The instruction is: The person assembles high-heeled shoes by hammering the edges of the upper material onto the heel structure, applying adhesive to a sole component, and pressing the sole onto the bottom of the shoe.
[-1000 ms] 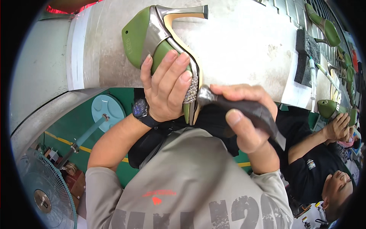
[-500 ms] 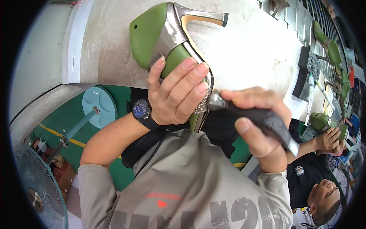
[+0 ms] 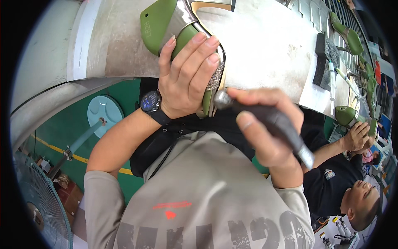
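Observation:
My left hand (image 3: 188,79) is wrapped over a high-heeled shoe (image 3: 185,13) in shiny pewter with a glittery band. The shoe is fitted on a green last (image 3: 155,31) and lies on its side, its toe end pointing at my body past the table edge. In my right hand (image 3: 265,143) is a shoemaker's hammer (image 3: 280,120), dark in the middle with a round metal face and a wedge-shaped other end. That face sits at the sole edge close to the toe; whether it touches, I cannot tell. Motion blurs the right hand slightly.
The pale worktable (image 3: 261,50) spans the top. At its right are a dark block (image 3: 326,62), a white pen-like tool (image 3: 331,79) and more shoes on green lasts (image 3: 348,35). A co-worker's hand (image 3: 355,137) handles another last. A fan (image 3: 39,207) and a blue round stool (image 3: 105,116) stand lower left.
The whole view has shifted, so the table and shoe sit higher in the picture. Against the shoe, the hammer face has moved down toward the toe end. My left hand keeps its hold.

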Motion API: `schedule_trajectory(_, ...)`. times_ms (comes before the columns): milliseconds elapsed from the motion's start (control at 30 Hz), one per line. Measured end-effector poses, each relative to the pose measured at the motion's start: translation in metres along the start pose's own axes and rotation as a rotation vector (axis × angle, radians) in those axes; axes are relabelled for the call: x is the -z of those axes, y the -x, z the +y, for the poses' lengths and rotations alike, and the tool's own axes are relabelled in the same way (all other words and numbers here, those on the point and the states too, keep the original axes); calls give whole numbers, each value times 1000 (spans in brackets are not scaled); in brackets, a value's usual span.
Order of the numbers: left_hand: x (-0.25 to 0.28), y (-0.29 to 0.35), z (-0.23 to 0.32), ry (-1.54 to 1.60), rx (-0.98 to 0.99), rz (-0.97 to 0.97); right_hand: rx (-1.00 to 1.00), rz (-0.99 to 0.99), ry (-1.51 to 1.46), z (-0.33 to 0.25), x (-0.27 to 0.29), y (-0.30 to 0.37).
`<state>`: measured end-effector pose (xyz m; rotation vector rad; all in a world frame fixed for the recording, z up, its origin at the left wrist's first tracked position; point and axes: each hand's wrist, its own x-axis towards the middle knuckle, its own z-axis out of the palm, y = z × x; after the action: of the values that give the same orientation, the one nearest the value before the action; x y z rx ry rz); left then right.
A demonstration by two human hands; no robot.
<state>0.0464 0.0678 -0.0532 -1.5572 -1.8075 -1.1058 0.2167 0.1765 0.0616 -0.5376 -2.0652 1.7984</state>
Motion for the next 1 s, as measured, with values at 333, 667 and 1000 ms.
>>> schedule_trajectory(333,11,15,-7,-5,-105,-131,-205,-50,-45,-5,0,45)
schedule_trajectory(667,-3,6,-1,63,9,-13,20,273,-110,0,-13,-22)
schedule_trajectory(1000,-6,9,1,44,22,13,258,449,-326,-12,22,-31)
